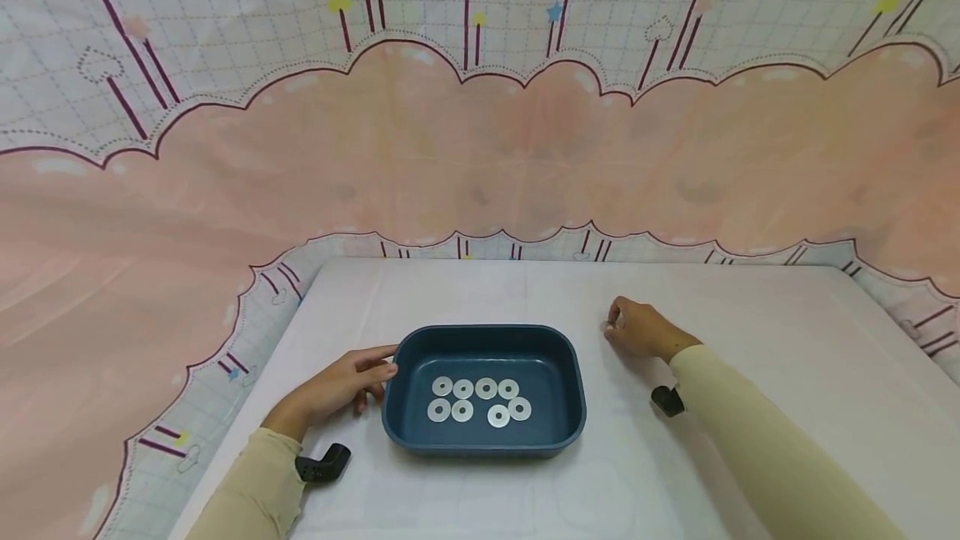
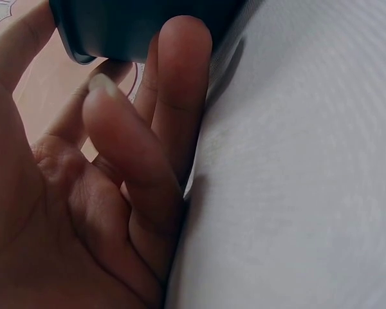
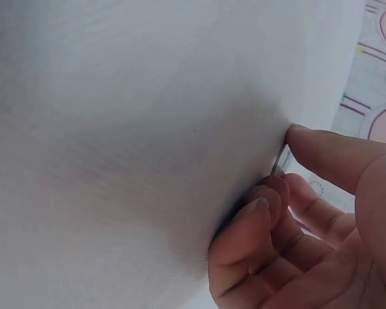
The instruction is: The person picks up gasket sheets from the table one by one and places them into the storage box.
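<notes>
A dark blue rectangular tray [image 1: 483, 450] stands on the table with several flat silver washers [image 1: 486, 388] lying in two loose rows on its bottom. My left hand [image 1: 337, 386] holds the tray's left side, thumb and index finger at the rim. The left wrist view shows other fingers curled low beside the tray's outer wall [image 2: 116, 38]. Right of the tray, at the table surface, my right hand [image 1: 643, 330] pinches one thin washer [image 3: 280, 159] between thumb and fingertips. That washer is tilted on edge and mostly hidden by the fingers.
A white cloth covers the table [image 1: 480, 498], whose far edge runs along a patterned curtain [image 1: 525, 165]. A black wrist device [image 1: 324, 465] sits at the left cuff and another black device [image 1: 667, 401] at the right.
</notes>
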A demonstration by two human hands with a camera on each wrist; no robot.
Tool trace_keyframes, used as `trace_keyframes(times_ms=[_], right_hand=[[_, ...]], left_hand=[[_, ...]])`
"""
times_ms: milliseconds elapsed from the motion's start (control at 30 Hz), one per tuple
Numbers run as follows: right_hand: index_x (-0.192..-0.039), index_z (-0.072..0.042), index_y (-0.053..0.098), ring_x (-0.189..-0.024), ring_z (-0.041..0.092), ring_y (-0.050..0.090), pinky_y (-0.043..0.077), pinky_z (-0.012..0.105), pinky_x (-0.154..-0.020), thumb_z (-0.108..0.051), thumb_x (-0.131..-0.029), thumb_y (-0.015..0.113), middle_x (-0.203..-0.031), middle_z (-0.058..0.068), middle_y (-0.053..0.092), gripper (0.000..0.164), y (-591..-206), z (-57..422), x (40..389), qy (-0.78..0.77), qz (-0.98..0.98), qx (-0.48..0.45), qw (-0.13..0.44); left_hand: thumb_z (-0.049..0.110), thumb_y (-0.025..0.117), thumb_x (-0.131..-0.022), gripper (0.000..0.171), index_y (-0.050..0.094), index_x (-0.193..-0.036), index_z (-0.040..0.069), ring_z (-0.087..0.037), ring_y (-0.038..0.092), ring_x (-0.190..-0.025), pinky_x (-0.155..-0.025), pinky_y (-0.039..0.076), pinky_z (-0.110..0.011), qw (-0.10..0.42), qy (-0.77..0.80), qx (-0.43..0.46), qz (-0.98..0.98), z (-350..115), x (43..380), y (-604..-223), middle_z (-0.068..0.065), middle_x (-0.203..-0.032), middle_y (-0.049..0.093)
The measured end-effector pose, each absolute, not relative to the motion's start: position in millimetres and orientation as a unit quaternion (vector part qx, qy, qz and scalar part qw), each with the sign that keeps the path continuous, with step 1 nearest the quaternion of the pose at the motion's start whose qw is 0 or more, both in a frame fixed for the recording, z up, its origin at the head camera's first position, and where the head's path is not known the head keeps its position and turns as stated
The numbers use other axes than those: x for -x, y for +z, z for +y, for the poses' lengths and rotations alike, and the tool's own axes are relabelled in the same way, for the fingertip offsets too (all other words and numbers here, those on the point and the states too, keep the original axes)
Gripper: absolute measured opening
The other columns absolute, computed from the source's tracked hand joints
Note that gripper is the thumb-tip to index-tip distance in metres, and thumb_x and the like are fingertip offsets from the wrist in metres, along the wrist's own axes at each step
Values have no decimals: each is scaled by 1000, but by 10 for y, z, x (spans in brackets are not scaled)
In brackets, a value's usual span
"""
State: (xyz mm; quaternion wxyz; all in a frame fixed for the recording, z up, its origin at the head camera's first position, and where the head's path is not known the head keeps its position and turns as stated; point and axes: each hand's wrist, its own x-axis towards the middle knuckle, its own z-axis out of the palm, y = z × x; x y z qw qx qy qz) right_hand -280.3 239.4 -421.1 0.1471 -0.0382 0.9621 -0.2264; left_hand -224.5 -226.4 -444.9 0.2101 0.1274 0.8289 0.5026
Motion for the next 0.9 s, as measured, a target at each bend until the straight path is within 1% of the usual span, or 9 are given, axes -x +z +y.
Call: trace_keyframes(times_ms=[167, 267, 367, 533, 733, 800, 900], right_hand=[[-115, -1, 53, -94, 27, 55, 47, 37, -79, -18, -98, 61, -102, 14, 59, 26, -4215, 2395, 2803, -222, 961, 37, 162], [-113, 0, 54, -96, 28, 54, 48, 39, -83, -17, -97, 63, -105, 16, 58, 25, -4209, 2385, 2794, -227, 962, 38, 150], [-109, 1, 54, -96, 28, 53, 50, 40, -85, -14, -95, 65, -105, 18, 56, 23, -4204, 2383, 2766, -234, 963, 40, 130], [-110, -1, 52, -91, 26, 56, 53, 36, -80, -11, -94, 67, -102, 17, 60, 24, -4192, 2384, 2706, -240, 962, 47, 125], [-114, -5, 51, -83, 22, 56, 49, 29, -72, -9, -93, 68, -97, 15, 62, 27, -4205, 2394, 2627, -243, 960, 68, 121], [-115, -6, 51, -81, 22, 56, 49, 29, -70, -8, -93, 68, -95, 14, 61, 28, -4206, 2392, 2590, -245, 960, 66, 120], [-118, -6, 52, -81, 22, 57, 52, 31, -73, -7, -93, 67, -96, 14, 62, 29, -4201, 2383, 2531, -252, 958, 64, 123]], left_hand=[[37, 57, -101, 60, 42, -151, 7, -18, 61, -76, -59, 49, -28, 212, 499, -124, 831, -2267, 2218, -4467, -9, -98, 65], [37, 56, -102, 60, 42, -151, 6, -19, 61, -76, -60, 49, -28, 209, 495, -127, 834, -2265, 2225, -4466, -10, -98, 65], [37, 57, -101, 61, 42, -151, 7, -19, 61, -77, -60, 49, -28, 209, 497, -123, 833, -2257, 2235, -4465, -11, -100, 65], [38, 56, -102, 60, 42, -152, 8, -21, 61, -79, -61, 49, -29, 214, 500, -123, 830, -2269, 2245, -4470, -11, -104, 64], [39, 56, -101, 60, 42, -152, 10, -22, 62, -80, -62, 50, -29, 213, 495, -119, 834, -2289, 2251, -4467, -12, -104, 64], [40, 56, -101, 61, 42, -152, 9, -22, 62, -80, -62, 50, -29, 214, 492, -120, 835, -2290, 2251, -4462, -12, -105, 64], [40, 56, -101, 61, 42, -152, 10, -21, 61, -80, -62, 50, -29, 214, 491, -118, 836, -2293, 2248, -4460, -12, -104, 64]])
